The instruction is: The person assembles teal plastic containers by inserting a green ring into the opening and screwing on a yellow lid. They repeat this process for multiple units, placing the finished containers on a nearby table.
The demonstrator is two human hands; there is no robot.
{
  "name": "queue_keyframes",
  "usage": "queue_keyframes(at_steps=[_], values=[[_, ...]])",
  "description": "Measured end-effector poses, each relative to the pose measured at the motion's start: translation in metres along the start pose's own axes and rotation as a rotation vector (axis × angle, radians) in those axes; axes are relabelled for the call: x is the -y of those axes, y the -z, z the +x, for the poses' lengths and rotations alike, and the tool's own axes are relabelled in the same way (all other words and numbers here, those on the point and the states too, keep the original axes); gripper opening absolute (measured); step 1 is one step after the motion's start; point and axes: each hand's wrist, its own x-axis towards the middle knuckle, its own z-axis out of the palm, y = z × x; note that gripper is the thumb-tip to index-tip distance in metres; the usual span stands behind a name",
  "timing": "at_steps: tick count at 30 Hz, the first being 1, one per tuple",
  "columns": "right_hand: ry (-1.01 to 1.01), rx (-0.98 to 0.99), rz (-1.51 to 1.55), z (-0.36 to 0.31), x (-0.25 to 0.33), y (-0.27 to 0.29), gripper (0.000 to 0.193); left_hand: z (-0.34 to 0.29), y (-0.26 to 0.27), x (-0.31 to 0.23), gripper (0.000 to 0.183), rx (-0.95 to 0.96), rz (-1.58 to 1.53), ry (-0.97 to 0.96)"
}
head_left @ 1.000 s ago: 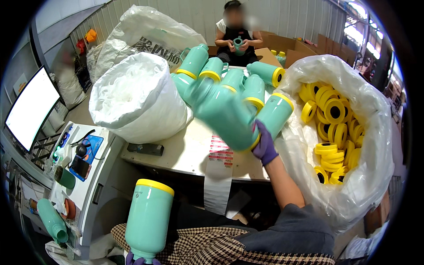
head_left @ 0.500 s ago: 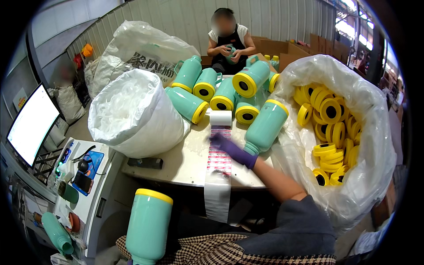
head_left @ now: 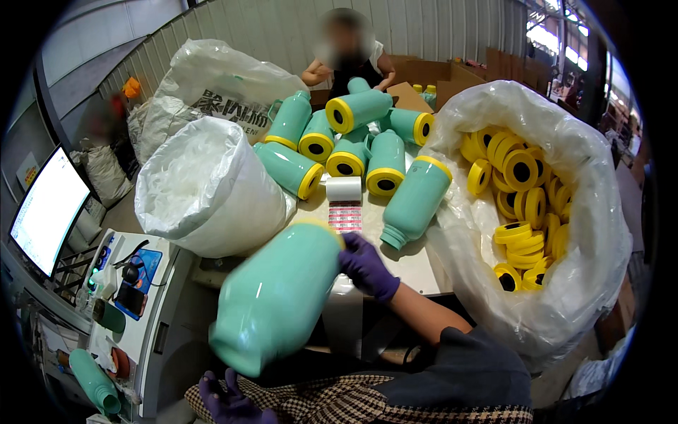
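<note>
Held bottle: a green bottle point(head_left: 279, 297), smooth and glossy, cylindrical, slanted over the near edge of the table point(head_left: 417, 272); its yellow-rimmed end points to the upper right, its other end, blurred, to the lower left.
Right hand: the right hand point(head_left: 366, 268), in a thin purple glove, has its fingers closed on the yellow-rimmed end.
Left hand: the left hand point(head_left: 229, 401), gloved alike, lies just below the bottle's lower end, fingers apart and loosely curled around nothing; whether it touches the bottle I cannot tell.
Bottle heap: glossy green bottles point(head_left: 386, 152) lie tumbled at the table's far side, yellow-rimmed round bases showing dark centres, some with loop handles.
Paper roll: a white roll point(head_left: 344, 189) in front of the heap, a red-and-white strip point(head_left: 345, 218) running from it.
Right sack: crinkled, translucent plastic sack point(head_left: 487, 332) full of chunky yellow discs point(head_left: 519, 169) with dark middles.
Left sack: opaque white sack point(head_left: 226, 226), softly creased, brimming with filmy pale pieces point(head_left: 187, 173).
Opposite: a person point(head_left: 346, 81) in dark clothing, before a ribbed wall point(head_left: 438, 32).
</note>
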Motion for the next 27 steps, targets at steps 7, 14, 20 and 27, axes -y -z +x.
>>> queue_keyframes(at_steps=[7, 14, 20, 27], values=[[0.53, -0.551, 0.022, 0.103, 0.119, 0.107, 0.028, -0.03, 0.015, 0.041, 0.054, 0.114, 0.048, 0.039], [0.744, -0.389, -1.251, 0.196, 0.211, 0.333, 0.02, -0.102, 0.067, 0.087, 0.029, -0.209, 0.209, 0.27], [1.05, 0.002, -1.371, 0.133, 0.089, 0.168, 0.026, -0.172, 0.137, 0.095, 0.029, -0.44, 0.188, 0.484], [0.241, 0.323, -0.728, -0.004, -0.058, -0.132, 0.016, -0.378, 0.253, 0.169, 0.033, -1.28, -0.078, 0.868]])
